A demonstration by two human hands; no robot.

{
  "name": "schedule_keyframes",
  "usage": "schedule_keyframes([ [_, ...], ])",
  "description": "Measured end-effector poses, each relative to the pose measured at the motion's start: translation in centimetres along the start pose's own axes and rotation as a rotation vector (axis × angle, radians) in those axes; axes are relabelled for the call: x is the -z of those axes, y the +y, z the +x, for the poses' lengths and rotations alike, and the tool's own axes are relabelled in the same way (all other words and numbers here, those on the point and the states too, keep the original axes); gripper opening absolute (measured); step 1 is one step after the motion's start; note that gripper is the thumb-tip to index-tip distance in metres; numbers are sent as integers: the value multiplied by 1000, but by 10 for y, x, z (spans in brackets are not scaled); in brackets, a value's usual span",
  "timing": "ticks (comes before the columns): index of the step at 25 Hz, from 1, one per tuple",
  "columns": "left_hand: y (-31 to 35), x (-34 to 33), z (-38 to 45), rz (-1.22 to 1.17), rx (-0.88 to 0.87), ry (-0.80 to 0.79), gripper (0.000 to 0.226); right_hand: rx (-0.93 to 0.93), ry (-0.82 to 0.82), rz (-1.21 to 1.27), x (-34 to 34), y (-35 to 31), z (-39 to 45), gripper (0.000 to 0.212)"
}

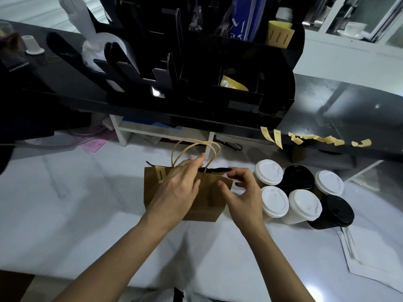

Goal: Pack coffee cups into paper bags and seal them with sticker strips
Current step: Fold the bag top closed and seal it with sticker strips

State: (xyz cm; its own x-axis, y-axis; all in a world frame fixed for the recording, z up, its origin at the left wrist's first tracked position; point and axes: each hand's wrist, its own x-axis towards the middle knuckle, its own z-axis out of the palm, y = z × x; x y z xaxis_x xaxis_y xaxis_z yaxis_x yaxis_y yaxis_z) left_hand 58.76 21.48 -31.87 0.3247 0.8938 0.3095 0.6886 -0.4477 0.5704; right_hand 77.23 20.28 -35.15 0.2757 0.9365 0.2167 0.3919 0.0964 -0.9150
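A brown paper bag (202, 199) stands on the white counter (87, 214) at the middle of the frame, its twine handles (196, 149) upright. The left hand (178, 186) lies over the bag's top edge, fingers extended toward the handles. The right hand (242, 190) pinches the bag's upper right corner with curled fingers. A sticker strip (161, 175) sits on the upper left of the bag. Six lidded cups (303, 190) cluster just right of it. More yellow strips (305, 138) hang from the dark ledge at right.
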Motion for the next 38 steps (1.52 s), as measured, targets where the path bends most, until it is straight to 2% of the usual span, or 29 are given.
schedule_keyframes([
  [5,0,-8,8,9,50,-21,54,-18,-21,72,9,6,3,38],
  [10,2,-12,18,92,34,-24,23,6,-68,2,14,12,7,17],
  [18,1,-21,26,107,68,-20,19,-16,-90,38,17,16,20,16],
  [21,1,-21,28,124,77,-10,18,-41,-111,71,16,14,26,10],
  [22,1,-21,29,121,80,-9,17,-87,-98,132,16,11,29,9],
  [23,2,-22,29,117,85,-9,17,-167,-60,215,17,8,35,16],
  [26,1,-22,31,113,92,-6,16,-546,84,529,23,-1,67,45],
  [28,1,-23,31,116,89,-1,16,-708,104,729,25,-6,91,45],
  [32,2,-22,30,117,91,1,16,-796,212,906,19,-15,125,40],
  [36,1,-22,29,117,99,-14,19,-772,413,957,13,-15,141,17],
  [38,1,-22,28,115,97,-18,21,-770,468,951,12,-14,141,14],
])
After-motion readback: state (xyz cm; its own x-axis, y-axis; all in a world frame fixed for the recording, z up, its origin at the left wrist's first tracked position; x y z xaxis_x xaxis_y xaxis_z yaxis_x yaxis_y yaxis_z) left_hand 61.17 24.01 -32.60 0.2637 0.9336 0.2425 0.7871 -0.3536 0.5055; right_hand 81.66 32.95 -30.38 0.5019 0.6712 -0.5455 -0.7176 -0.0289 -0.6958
